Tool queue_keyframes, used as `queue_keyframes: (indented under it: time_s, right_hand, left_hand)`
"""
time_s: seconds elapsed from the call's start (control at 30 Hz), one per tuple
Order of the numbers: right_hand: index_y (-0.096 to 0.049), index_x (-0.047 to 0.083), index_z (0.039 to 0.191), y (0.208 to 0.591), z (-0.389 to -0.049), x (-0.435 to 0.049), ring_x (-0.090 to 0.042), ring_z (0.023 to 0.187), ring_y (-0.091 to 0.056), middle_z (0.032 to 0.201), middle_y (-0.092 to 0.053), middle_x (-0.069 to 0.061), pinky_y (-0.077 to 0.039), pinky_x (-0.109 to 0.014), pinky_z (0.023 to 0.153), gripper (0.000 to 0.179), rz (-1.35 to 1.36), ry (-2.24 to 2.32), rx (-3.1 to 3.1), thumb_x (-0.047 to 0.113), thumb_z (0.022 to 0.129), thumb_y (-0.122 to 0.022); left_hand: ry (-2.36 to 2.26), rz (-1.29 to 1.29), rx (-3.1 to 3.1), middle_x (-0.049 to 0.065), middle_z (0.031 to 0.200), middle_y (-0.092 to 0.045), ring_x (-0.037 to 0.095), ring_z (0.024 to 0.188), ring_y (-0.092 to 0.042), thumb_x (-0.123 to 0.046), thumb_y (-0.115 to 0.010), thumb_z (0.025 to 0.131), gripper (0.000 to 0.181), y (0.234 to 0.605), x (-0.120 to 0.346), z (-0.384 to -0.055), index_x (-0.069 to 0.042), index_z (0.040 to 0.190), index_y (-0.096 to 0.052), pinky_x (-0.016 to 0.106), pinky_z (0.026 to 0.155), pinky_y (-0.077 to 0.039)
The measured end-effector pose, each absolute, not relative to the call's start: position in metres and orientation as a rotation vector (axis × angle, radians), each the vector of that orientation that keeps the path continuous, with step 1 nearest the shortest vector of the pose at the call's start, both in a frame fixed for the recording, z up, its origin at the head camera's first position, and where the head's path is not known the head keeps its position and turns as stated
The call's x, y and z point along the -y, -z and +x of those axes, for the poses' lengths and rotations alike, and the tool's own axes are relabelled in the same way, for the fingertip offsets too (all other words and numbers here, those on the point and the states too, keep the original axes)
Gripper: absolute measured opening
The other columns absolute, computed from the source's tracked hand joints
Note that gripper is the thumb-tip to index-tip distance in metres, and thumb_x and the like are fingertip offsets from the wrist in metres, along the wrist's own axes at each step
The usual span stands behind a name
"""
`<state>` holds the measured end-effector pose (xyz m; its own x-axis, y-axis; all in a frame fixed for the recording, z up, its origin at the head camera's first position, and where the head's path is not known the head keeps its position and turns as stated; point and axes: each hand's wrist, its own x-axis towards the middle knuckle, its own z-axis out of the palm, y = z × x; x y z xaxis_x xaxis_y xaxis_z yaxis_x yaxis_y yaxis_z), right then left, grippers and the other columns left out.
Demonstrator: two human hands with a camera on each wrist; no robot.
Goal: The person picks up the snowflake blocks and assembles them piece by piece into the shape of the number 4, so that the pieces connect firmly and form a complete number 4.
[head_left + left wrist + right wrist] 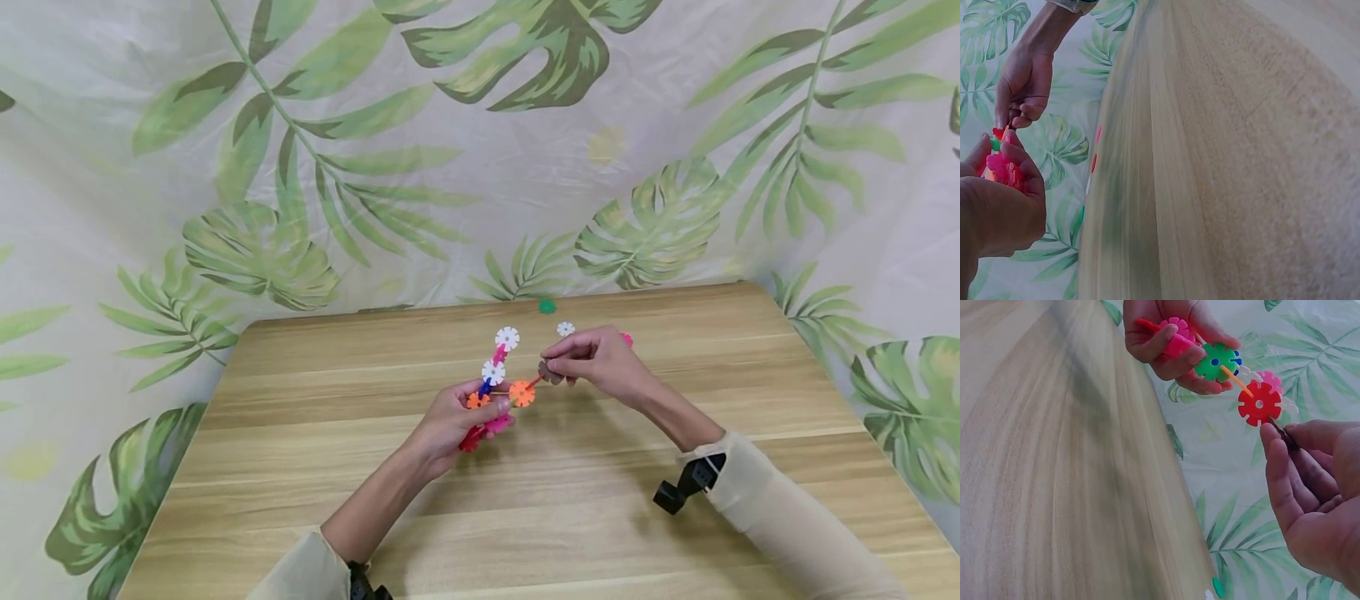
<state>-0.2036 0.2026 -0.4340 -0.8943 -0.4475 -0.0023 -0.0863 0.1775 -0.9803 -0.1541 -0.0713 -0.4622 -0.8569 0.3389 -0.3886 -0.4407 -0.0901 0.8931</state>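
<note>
My left hand (442,425) grips a chain of interlocking snowflake discs in several colours. Out of its fingers, a branch with two white discs (507,339) and a pink piece between them points away. Also in the chain are an orange disc (522,394) and a green disc (1219,355); pink and red discs (498,423) show below the thumb. Between thumb and fingertips, my right hand (603,367) pinches a brown disc (546,368), its edge right at the rim of a red disc (1249,410) on the chain's near end. Fingers partly hide the brown disc.
Toward the far edge of the wooden table (300,500) lie a loose white disc (566,329) and a green disc (547,307). A pink disc (627,339) peeks out behind my right hand. Leaf-printed cloth (420,200) hangs behind the table.
</note>
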Motion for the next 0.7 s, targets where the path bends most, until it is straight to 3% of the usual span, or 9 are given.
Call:
queue_keyframes:
  time_s: [0.3,0.7]
  right_hand:
    - [-0.072,-0.013,0.119,0.4339,-0.1999,-0.1972,-0.023,0.088,-0.08,0.109,-0.078,-0.023,-0.065,-0.048,0.08,0.023,-0.439,1.851,-2.086,-0.001,0.1,-0.07]
    - [-0.07,-0.015,0.122,0.4388,-0.1977,-0.1949,-0.025,0.09,-0.08,0.109,-0.077,-0.025,-0.065,-0.042,0.081,0.026,-0.367,1.96,-1.992,-0.005,0.098,-0.071]
  left_hand:
    - [-1.974,-0.131,-1.707,0.019,0.119,-0.076,0.015,0.087,-0.077,-0.01,-0.077,0.098,0.036,0.4631,0.07,-0.1538,-0.002,0.132,-0.07,0.024,0.073,-0.06]
    - [-1.986,-0.198,-1.714,0.02,0.12,-0.076,0.014,0.083,-0.076,-0.012,-0.079,0.097,0.036,0.4609,0.0679,-0.1544,-0.003,0.131,-0.071,0.022,0.069,-0.059]
